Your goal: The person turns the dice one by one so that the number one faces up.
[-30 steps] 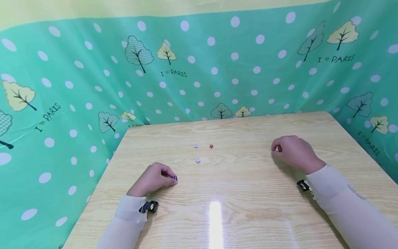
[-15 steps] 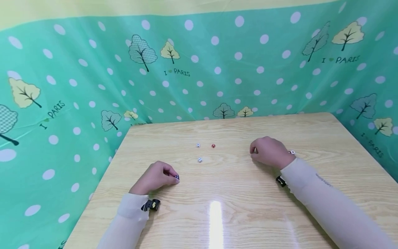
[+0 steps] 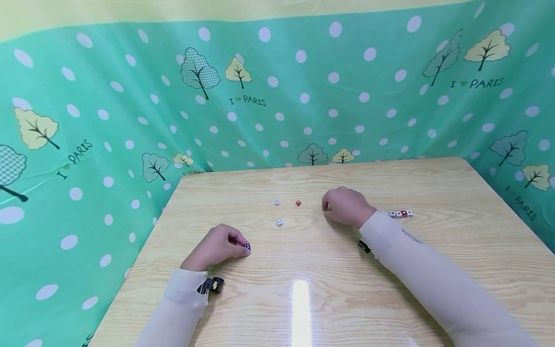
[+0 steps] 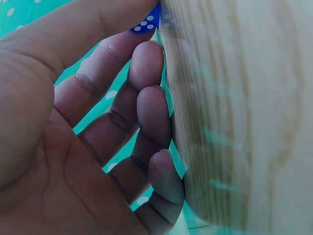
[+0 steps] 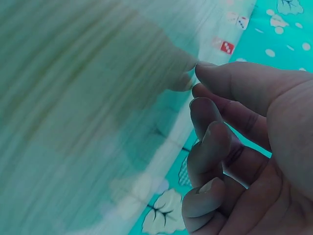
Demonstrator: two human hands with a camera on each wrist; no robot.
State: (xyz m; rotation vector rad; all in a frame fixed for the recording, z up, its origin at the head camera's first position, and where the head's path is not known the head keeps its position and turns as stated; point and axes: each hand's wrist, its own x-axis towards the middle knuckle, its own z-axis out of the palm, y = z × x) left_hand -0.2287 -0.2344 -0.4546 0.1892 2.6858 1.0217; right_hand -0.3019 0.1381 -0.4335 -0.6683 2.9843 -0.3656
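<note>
Thumb and forefinger of my left hand point(image 3: 218, 248) pinch a blue die point(image 4: 145, 22) with white dots at the tabletop, left of centre. My right hand point(image 3: 344, 206) is over the table to the right of a red die point(image 3: 298, 203), apart from it. Its fingers are loosely bent, with a small gap between thumb and forefinger and nothing in it. A white die point(image 3: 277, 203) lies left of the red one, and another white die point(image 3: 279, 222) sits nearer the front. Beyond the right thumb, the right wrist view also shows the red die point(image 5: 227, 47).
A row of several white and red dice point(image 3: 401, 214) stands beside the right sleeve. The wooden table point(image 3: 338, 289) reflects a bright strip of light near its front. A green dotted cloth point(image 3: 260, 96) hangs behind and along the sides.
My right hand has moved left across the table towards the red die, uncovering the row of dice behind its wrist. The left hand keeps its pinch on the blue die.
</note>
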